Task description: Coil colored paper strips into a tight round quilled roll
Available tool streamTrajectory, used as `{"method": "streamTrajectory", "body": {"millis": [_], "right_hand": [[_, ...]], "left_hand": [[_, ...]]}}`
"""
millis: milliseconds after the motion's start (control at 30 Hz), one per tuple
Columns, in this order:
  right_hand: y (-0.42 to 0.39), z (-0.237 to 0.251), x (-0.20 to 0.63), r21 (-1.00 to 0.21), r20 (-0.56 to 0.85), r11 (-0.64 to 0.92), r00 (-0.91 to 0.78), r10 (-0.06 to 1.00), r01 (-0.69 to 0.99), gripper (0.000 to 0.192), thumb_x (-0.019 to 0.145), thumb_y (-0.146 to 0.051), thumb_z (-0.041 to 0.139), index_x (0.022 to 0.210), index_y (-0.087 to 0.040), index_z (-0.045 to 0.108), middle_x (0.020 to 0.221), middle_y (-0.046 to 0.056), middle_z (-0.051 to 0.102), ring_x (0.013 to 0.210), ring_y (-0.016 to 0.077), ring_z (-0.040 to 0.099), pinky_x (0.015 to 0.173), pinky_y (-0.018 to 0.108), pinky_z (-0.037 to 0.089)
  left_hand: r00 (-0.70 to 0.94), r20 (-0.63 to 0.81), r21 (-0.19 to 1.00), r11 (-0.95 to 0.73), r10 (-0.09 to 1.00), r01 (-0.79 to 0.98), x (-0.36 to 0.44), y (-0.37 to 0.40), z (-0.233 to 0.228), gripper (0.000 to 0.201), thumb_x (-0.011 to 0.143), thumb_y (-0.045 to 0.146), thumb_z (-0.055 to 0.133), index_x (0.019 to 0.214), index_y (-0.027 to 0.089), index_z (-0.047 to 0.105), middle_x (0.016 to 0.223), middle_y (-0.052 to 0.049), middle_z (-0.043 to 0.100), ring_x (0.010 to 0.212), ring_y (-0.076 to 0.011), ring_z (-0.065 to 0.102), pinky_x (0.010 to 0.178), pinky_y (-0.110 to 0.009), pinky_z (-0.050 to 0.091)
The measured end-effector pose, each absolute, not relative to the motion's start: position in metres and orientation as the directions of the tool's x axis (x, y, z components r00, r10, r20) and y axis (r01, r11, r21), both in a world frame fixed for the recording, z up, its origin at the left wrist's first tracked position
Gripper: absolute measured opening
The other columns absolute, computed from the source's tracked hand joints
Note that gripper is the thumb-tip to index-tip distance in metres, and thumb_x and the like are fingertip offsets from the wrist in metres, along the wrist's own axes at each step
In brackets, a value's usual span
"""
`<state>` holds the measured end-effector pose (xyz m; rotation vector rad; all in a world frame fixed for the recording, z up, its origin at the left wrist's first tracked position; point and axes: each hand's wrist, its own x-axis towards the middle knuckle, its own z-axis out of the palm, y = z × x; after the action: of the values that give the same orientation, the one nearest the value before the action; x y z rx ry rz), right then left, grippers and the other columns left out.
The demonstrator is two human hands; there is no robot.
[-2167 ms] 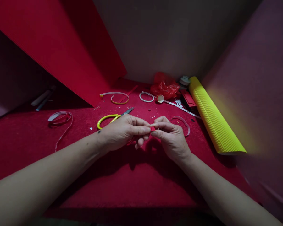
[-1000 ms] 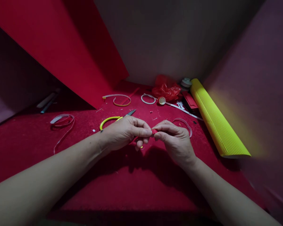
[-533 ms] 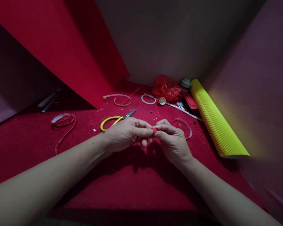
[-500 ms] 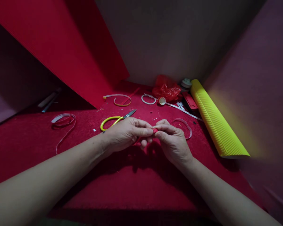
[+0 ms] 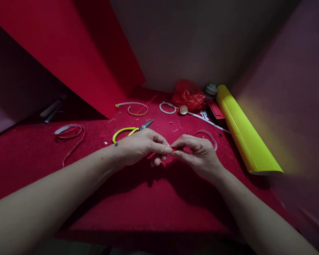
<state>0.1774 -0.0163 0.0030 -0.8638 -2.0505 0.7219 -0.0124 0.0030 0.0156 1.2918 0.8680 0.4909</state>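
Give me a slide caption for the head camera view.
Both hands, left and right, pinch a small red strip above red felt, scissors behind.

Small red corrugated paper strip, mostly hidden, pinched between fingertips above the red felt

- Near side of red felt surface: open, passable.
- Behind left hand: yellow-handled scissors, touching or just beside it.
- Right flank: yellow corrugated roll.
- Left rear: leaning red sheet.
- Far edge: tape loops, red bag.
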Motion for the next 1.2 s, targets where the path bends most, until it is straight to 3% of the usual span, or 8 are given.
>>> {"method": "streamTrajectory", "body": {"millis": [133, 300, 500, 733, 1200], "right_hand": [[-0.014, -0.001, 0.178, -0.876, 0.363, 0.444, -0.347, 0.864, 0.187, 0.006, 0.072, -0.018, 0.073, 0.078, -0.02, 0.071, 0.072, 0.001, 0.067, 0.067, 0.0129, 0.059, 0.064, 0.026, 0.045], [-0.013, -0.004, 0.178, -0.946, 0.299, 0.323, -0.31, 0.902, 0.025, 0.011, 0.068, -0.017, 0.076, 0.077, -0.022, 0.073, 0.073, -0.001, 0.067, 0.069, 0.0115, 0.059, 0.068, 0.025, 0.047], [-0.01, -0.011, 0.179, -0.966, 0.258, 0.247, -0.293, 0.921, -0.074, 0.014, 0.065, -0.016, 0.078, 0.077, -0.023, 0.073, 0.073, -0.002, 0.067, 0.067, 0.0108, 0.059, 0.065, 0.025, 0.048], [-0.01, -0.012, 0.177, -0.966, 0.259, 0.249, -0.257, 0.931, -0.073, 0.013, 0.064, -0.019, 0.079, 0.076, -0.023, 0.073, 0.071, -0.001, 0.066, 0.065, 0.0113, 0.058, 0.062, 0.026, 0.049], [-0.016, -0.016, 0.168, -0.96, 0.235, 0.196, -0.196, 0.952, -0.198, 0.016, 0.063, -0.015, 0.078, 0.075, -0.023, 0.073, 0.072, -0.001, 0.067, 0.065, 0.0112, 0.059, 0.063, 0.026, 0.05]], "left_hand": [[0.665, -0.253, 0.965, 0.232, 0.703, 0.122, -0.019, 0.007, 0.017, 0.009, 0.07, 0.02, 0.068, 0.07, 0.011, 0.067, 0.058, 0.0, 0.061, 0.046, -0.0063, 0.053, 0.049, -0.019, 0.042], [0.666, -0.233, 0.971, 0.204, 0.709, 0.123, -0.022, 0.008, 0.019, 0.007, 0.071, 0.017, 0.067, 0.074, 0.011, 0.069, 0.058, 0.001, 0.06, 0.046, -0.0046, 0.049, 0.046, -0.016, 0.036], [0.653, -0.217, 0.975, 0.201, 0.726, 0.1, -0.021, 0.005, 0.021, 0.007, 0.071, 0.017, 0.068, 0.076, 0.013, 0.07, 0.06, 0.001, 0.058, 0.048, -0.0041, 0.044, 0.045, -0.016, 0.032], [0.616, -0.196, 0.981, 0.147, 0.763, 0.13, -0.018, 0.004, 0.021, 0.013, 0.075, 0.025, 0.065, 0.068, 0.013, 0.067, 0.053, 0.002, 0.054, 0.043, -0.0046, 0.038, 0.042, -0.019, 0.027], [0.555, -0.171, 0.984, 0.108, 0.814, 0.144, -0.012, -0.002, 0.024, 0.015, 0.074, 0.021, 0.063, 0.062, 0.012, 0.065, 0.054, -0.001, 0.06, 0.044, -0.0071, 0.051, 0.049, -0.019, 0.04]]}}
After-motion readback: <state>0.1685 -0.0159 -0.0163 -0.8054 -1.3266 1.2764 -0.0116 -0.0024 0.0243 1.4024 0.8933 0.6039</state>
